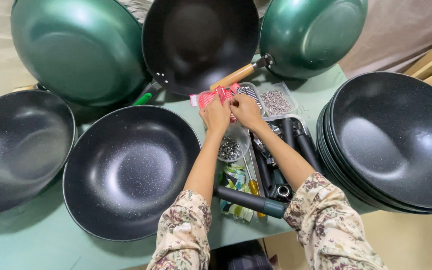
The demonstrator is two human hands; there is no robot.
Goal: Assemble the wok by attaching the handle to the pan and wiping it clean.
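- Left hand [217,114]: fingers pinched shut on the red-and-white packet [210,97], at the far middle of the table.
- Right hand [246,111]: fingers curled closed on the same packet, knuckles touching the left hand's; both forearms ran out from floral sleeves [326,225].
- Red-and-white packet: lay flat-ish just below the rim of the black wok [200,42], beside that wok's wooden handle [233,76].
- Clear tub of small metal parts [276,101]: just right of the hands, near the table's far edge.
- Round bowl of metal washers or nuts [230,148]: directly under the wrists.
- Tray of black handles [288,150]: right of the bowl, packed full; a yellow-handled screwdriver [252,187] lay at its left edge.
- Loose dark handle with green end [251,201]: lay across the near edge, between the forearms.
- Speckled black wok [131,170]: left of the arms, its rim close to the left forearm.
- Second speckled wok [18,150]: far left, rim touching the first.
- Stack of speckled woks [391,142]: right, overhanging the table edge.
- Green woks [78,50], [311,32]: tilted at the back.
- Green table [36,240]: bare room only at the near left corner and a narrow lane between the woks.
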